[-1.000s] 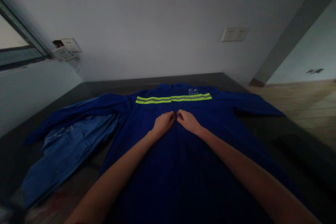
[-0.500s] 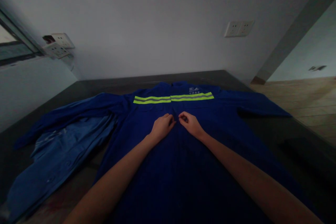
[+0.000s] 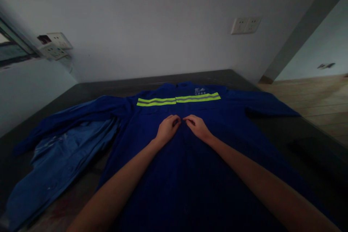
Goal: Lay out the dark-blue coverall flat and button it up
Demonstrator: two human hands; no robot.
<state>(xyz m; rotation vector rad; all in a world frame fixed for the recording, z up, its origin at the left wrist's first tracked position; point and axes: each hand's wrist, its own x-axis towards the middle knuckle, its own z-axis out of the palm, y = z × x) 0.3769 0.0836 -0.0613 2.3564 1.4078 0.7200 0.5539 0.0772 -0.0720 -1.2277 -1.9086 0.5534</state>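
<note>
Lying spread flat, front up, across the middle of the dark counter: a dark blue work jacket, collar toward the far edge by the wall, hem running off toward the near edge. Crossing its chest, a yellow-green reflective stripe, with a small white logo just above it on the right side. Stretching out toward the right edge, one sleeve; reaching toward the left edge, the other.

Resting on the jacket's front just below the stripe, at the centre line: the left hand and the right hand, fingertips nearly meeting. Curling inward and pinching at the fabric of the front closure, both sets of fingers, neither one released; too dark and small for telling exactly what is being gripped between them.

Lying crumpled near the left edge, partly under the jacket's sleeve: a lighter blue garment. Showing on the wall beyond the far edge, a pair of white sockets; at the left corner, more sockets.
</note>
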